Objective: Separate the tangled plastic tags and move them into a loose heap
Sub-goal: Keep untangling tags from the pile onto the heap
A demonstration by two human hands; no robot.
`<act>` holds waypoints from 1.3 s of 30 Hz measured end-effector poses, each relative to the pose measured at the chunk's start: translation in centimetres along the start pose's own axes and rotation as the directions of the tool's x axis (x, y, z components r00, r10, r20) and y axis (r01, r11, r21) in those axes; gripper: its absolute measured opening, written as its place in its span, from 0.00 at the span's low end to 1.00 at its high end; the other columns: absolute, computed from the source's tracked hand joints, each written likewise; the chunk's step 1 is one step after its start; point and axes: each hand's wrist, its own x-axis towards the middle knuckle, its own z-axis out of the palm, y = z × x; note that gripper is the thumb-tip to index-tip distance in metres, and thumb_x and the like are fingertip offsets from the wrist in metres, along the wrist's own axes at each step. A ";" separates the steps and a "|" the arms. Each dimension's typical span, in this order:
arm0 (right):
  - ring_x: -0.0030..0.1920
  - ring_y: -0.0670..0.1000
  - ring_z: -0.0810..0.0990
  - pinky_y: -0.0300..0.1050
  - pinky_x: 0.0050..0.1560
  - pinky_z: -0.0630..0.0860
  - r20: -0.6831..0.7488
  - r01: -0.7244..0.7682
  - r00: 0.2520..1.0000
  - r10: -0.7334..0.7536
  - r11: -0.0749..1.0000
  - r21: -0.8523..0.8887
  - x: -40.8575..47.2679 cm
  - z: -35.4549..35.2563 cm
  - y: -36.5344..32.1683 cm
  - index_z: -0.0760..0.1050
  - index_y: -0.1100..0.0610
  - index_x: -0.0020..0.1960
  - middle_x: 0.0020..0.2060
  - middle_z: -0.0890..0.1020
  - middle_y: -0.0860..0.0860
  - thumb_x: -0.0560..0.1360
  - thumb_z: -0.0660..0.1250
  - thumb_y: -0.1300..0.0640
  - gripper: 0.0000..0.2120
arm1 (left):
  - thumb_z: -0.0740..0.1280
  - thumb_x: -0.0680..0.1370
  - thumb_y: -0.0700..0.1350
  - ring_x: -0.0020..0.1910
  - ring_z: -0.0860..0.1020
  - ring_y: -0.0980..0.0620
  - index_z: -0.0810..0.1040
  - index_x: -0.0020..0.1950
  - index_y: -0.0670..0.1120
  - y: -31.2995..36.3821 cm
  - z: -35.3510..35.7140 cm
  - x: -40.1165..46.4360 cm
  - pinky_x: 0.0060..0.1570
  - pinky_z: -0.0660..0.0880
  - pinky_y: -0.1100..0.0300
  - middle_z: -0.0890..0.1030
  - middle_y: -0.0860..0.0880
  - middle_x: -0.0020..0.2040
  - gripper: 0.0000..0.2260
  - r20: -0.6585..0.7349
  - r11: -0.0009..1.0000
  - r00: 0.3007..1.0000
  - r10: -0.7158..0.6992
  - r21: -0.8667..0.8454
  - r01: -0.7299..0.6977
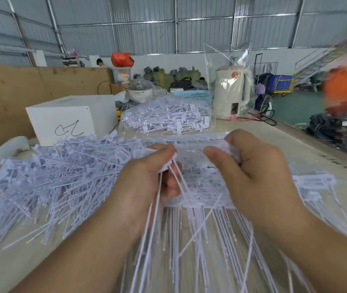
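Left hand (pixel 147 176) — fingers curled, pinching the heads of a few white plastic tags (pixel 164 208) whose thin tails hang down past the palm toward the viewer. Right hand (pixel 250 166) — fingers bent inward, gripping the upper right edge of a flat, aligned sheet of tags (pixel 200 182) that spans the gap between both hands. The sheet's printed heads lie in rows, and its long tails fan out over the pale table (pixel 274 132) below the wrists.

To the left of the left hand, touching the forearm's outer side, lies a loose heap of tags (pixel 52 172), their tails pointing in many directions. A few stray tags (pixel 314 182) rest to the right of the right hand.

Behind the heap stands a white box (pixel 71 118) with a black scrawl on its front face. Beyond the hands, a clear plastic bag of tags (pixel 166 119) lies on the table. Just right of it stands a cream electric kettle (pixel 230 92), wrapped in clear plastic. A blue perforated basket (pixel 191 95) sits behind the bag.
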 end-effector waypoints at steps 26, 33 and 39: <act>0.56 0.42 0.72 0.32 0.56 0.67 0.114 0.286 0.956 -0.270 0.943 -0.169 -0.4 -0.9 -1.0 0.65 0.55 0.72 0.53 0.73 0.43 0.78 0.60 0.47 0.24 | 0.69 0.74 0.34 0.21 0.71 0.51 0.79 0.34 0.52 0.2 -0.9 0.6 0.21 0.67 0.65 0.76 0.47 0.27 0.14 0.150 0.934 0.986 0.078 0.335 -0.125; 0.36 0.47 0.73 0.52 0.40 0.74 0.470 0.068 0.877 0.100 0.942 -0.328 0.2 -1.0 0.3 0.67 0.49 0.39 0.33 0.73 0.45 0.75 0.55 0.38 0.16 | 0.69 0.65 0.40 0.20 0.70 0.51 0.79 0.36 0.50 0.8 -0.8 0.5 0.21 0.66 0.66 0.75 0.48 0.26 0.05 0.134 0.934 0.970 0.203 0.272 -0.233; 0.31 0.48 0.71 0.52 0.32 0.71 0.394 0.117 0.918 -0.046 0.980 -0.158 0.3 -1.4 0.7 0.72 0.52 0.40 0.29 0.71 0.48 0.76 0.60 0.39 0.17 | 0.76 0.65 0.45 0.23 0.73 0.49 0.80 0.36 0.52 0.3 -0.5 0.2 0.21 0.67 0.64 0.78 0.46 0.29 0.06 0.177 0.925 0.978 0.113 0.340 -0.168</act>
